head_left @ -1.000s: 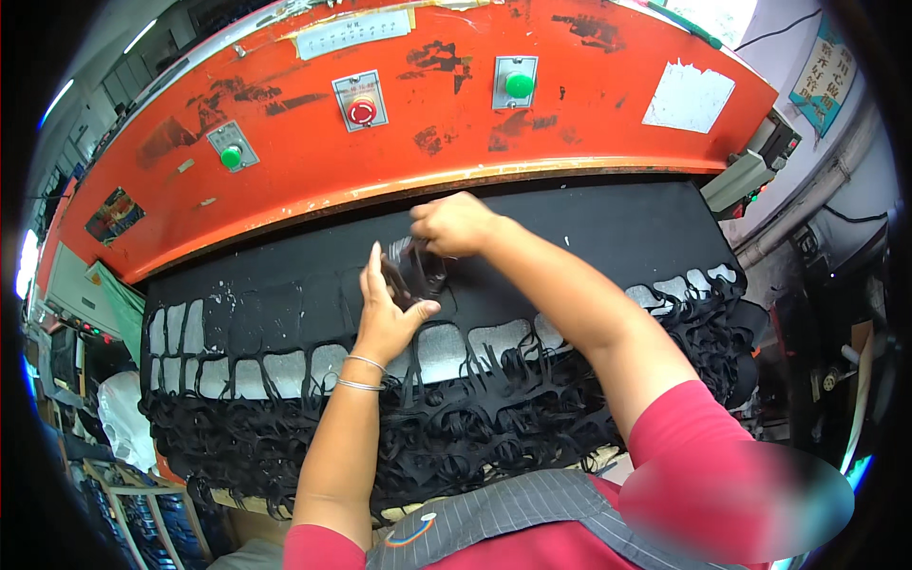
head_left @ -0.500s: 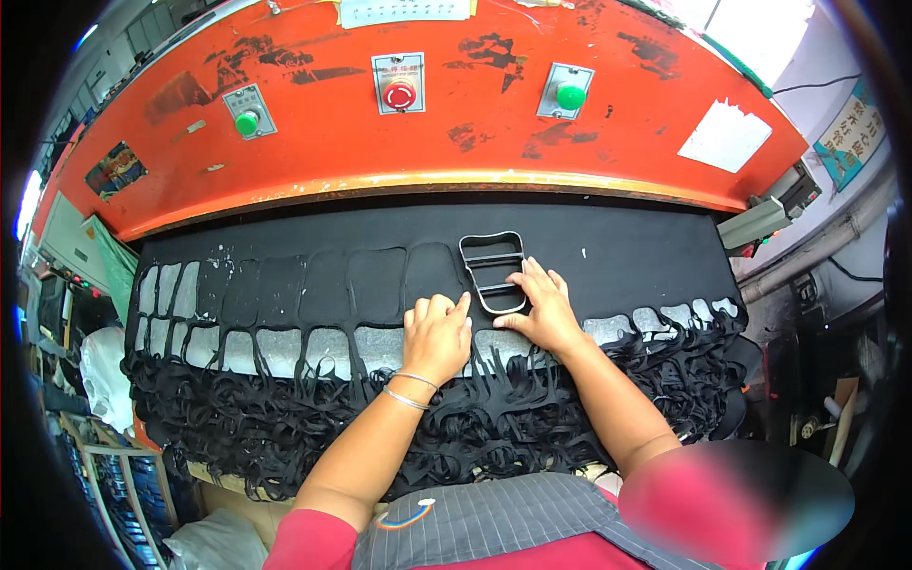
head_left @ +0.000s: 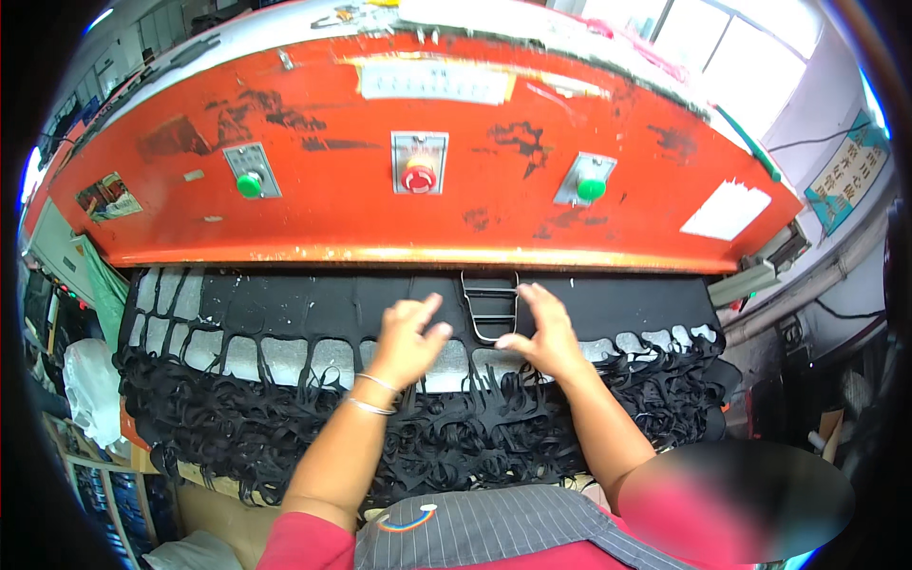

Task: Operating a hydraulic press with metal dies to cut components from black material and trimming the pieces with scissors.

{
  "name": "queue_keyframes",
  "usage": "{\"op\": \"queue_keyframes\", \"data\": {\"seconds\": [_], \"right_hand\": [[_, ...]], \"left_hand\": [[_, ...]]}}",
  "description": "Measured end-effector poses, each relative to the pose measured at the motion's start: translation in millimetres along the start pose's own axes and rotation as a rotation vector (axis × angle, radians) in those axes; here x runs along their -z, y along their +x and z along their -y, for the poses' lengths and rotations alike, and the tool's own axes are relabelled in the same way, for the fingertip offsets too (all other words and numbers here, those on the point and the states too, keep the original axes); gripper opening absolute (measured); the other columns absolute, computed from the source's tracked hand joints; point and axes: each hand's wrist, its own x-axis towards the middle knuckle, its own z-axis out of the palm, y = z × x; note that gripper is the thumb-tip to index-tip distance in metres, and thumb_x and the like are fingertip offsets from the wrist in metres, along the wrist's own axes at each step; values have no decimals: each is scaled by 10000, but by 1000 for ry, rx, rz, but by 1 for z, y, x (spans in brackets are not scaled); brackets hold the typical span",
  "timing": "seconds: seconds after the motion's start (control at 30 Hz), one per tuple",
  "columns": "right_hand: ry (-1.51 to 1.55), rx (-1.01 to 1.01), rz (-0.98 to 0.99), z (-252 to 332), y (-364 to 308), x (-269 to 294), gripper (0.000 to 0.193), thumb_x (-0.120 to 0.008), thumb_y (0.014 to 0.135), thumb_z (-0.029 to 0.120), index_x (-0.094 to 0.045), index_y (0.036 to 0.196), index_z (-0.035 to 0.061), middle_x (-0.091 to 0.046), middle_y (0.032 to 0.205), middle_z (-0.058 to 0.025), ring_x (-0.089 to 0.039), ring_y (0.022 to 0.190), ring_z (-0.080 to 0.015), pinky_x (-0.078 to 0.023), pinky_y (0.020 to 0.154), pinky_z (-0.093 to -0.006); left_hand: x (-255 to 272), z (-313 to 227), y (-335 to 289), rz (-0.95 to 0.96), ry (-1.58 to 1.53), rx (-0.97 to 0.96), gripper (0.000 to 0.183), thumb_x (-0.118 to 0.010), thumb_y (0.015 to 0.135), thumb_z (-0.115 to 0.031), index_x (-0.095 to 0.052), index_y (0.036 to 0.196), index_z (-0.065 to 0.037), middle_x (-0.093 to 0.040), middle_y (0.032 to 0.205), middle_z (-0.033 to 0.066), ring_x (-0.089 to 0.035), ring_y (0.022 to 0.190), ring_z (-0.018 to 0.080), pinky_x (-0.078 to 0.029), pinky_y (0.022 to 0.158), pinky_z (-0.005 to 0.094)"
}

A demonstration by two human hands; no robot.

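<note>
A metal-rimmed cutting die [head_left: 491, 318] with crossbars lies on a black sheet [head_left: 375, 296]. Its far end meets the lower edge of the orange machine panel [head_left: 323, 214] in view. My right hand [head_left: 551, 337] is beside the die's right rim, fingers and thumb spread; whether the tips touch the rim is unclear. Left of the die, my left hand [head_left: 410, 337] is held over the sheet with its fingers apart and nothing in them. Faint rounded cut outlines mark the sheet to the left of the die. Pale grey patches [head_left: 332, 361] show between black strips along the near side.
Tangled black offcut strips [head_left: 427, 432] hang along the near edge. The panel carries a red button [head_left: 418, 177] between two green buttons, the left [head_left: 250, 185] and the right [head_left: 591, 190]. A white plastic bag [head_left: 95, 389] is at the left, a metal bracket [head_left: 760, 285] at the right.
The view has tilted up. My left hand has moved left, away from the die, and its fingers have spread. My right hand's fingers have opened out. The panel's lower edge now reaches the die's far end.
</note>
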Motion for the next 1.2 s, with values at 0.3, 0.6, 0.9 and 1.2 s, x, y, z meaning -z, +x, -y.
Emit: {"op": "queue_keyframes", "data": {"seconds": [0.3,0.6,0.9,1.2], "right_hand": [[-125,471,-1186,78,59,131,485,-507,952,343,-478,1282,-12,-290,1461,-214,-250,1364,-375,-209,1099,-507],[80,523,-499,106,-59,124,173,-625,810,169,-610,937,54,-584,835,-122,-562,840,-332,-421,754,-441],[-275,325,407,106,-264,83,445,-764,667,416,-605,916,83,-601,874,-89,-608,872,-268,-504,740,-379],[-267,294,372,85,-247,76,401,-823,577,326,-623,831,88,-618,847,-76,-636,829,-259,-533,692,-364]], "left_hand": [[205,-42,-8,-925,363,-328,208,-523,950,-122,-614,810,3,-545,777,91,-520,782,253,-425,717,358],[154,-104,-103,-438,0,17,293,-547,908,-151,-520,639,-40,-508,637,153,-513,649,335,-418,597,397],[10,-208,-246,175,341,-58,227,-645,824,-327,-711,788,-112,-613,774,83,-602,761,295,-513,673,391],[-21,-200,-224,12,375,-41,257,-686,734,-299,-652,641,-62,-559,671,104,-553,677,305,-484,645,397]]}}
